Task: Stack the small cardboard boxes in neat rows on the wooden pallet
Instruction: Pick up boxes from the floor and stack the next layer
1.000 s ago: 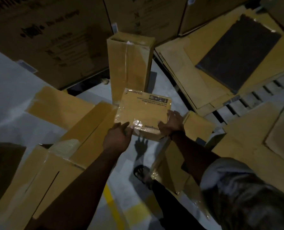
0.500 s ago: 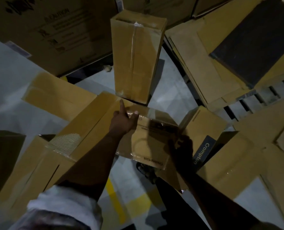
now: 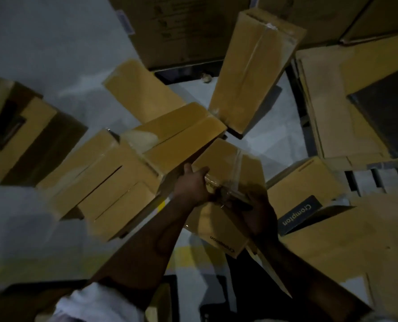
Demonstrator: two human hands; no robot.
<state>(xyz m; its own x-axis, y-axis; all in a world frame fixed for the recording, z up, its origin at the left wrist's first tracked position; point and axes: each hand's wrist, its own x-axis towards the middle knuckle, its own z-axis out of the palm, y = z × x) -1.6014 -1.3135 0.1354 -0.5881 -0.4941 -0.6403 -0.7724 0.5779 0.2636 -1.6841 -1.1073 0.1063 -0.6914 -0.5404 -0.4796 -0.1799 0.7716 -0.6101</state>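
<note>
Both hands have swung the small cardboard box (image 3: 230,163) leftward, and now it's up against a long carton (image 3: 177,138) in the floor pile! Left hand (image 3: 192,185) has its fingers clamped on the near left edge; right hand (image 3: 259,216), deep in shadow, grips the near right corner. Wooden pallet (image 3: 377,176) sits well off to the right, partly under flattened cardboard.
</note>
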